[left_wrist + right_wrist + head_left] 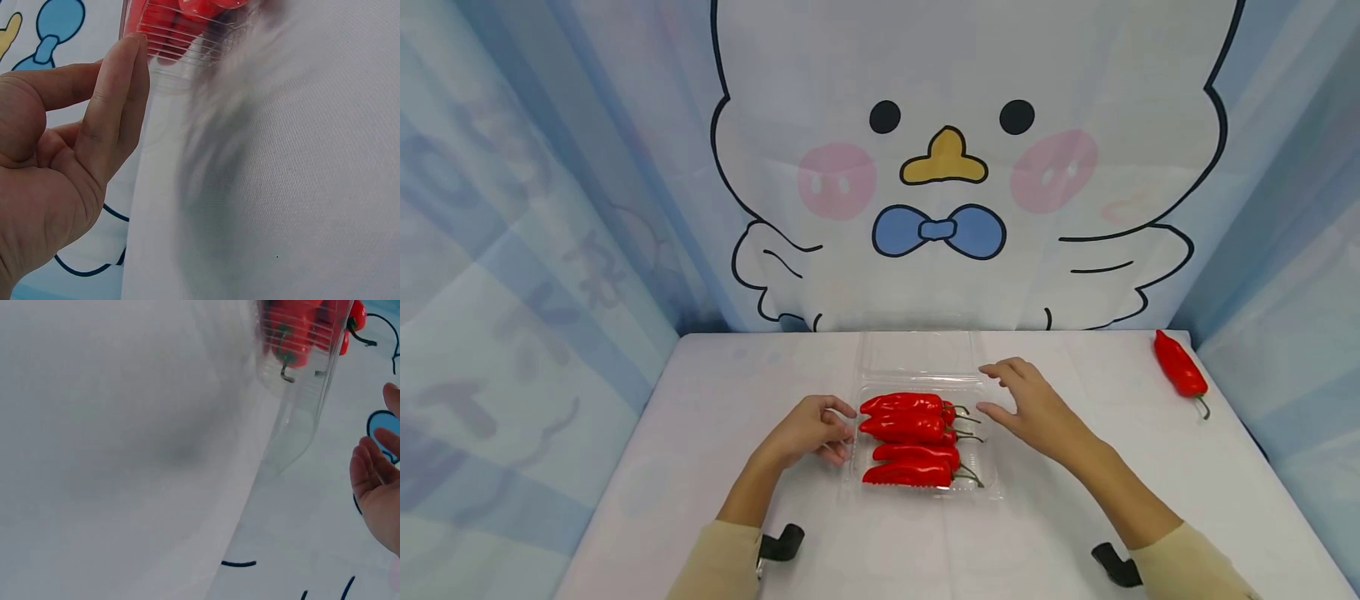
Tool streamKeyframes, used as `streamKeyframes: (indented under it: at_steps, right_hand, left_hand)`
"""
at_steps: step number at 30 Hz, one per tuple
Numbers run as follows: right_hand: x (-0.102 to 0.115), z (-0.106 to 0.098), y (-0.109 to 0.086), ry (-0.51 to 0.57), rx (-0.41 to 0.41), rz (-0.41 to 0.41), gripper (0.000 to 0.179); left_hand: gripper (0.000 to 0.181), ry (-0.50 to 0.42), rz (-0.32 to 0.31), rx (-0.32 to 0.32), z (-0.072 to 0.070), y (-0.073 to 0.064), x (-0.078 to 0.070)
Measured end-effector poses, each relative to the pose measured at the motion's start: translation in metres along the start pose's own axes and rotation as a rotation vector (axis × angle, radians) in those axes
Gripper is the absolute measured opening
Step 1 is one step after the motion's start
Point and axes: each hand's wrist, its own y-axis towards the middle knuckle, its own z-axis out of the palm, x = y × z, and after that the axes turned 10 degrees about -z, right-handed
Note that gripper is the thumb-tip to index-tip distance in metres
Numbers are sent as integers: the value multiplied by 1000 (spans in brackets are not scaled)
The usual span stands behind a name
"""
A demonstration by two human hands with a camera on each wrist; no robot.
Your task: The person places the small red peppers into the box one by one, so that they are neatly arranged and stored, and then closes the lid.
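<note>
Several long red peppers (910,429) lie side by side in a clear plastic clamshell box (992,479), their green stems pointing right. Its transparent lid (917,354) is folded back toward the wall. My left hand (812,429) is at the box's left side, fingers loosely bent. In the left wrist view, the fingertips (134,47) are right at the ribbed plastic wall. On the other side, my right hand (1033,408) hovers by the box's back right corner, thumb and fingers spread with nothing between them. The right wrist view shows this hand (381,481) only partly, beside the box.
A single red pepper (1180,365) lies at the table's far right corner. White cloth covers the table (700,417). A curtain with a cartoon face (947,83) hangs behind it, and blue-white curtains (497,333) close both sides. Black mounts (782,543) stick out at both wrists.
</note>
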Motion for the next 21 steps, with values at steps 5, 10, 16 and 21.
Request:
streamKeyframes:
  at_steps: [5, 10, 16, 21]
  right_hand:
    - [-19, -5, -12, -19, -14, 47, 60]
    - [-37, -13, -23, -29, -27, 107, 62]
    - [-57, -26, -37, -25, -22, 192, 66]
    - [-81, -34, -48, -32, -29, 256, 68]
  left_hand:
    - [30, 1, -2, -2, 0, 0, -1]
    - [31, 12, -7, -13, 0, -1, -2]
    - [31, 17, -7, -20, 2, -3, -3]
    - [31, 8, -8, -16, 2, -1, -2]
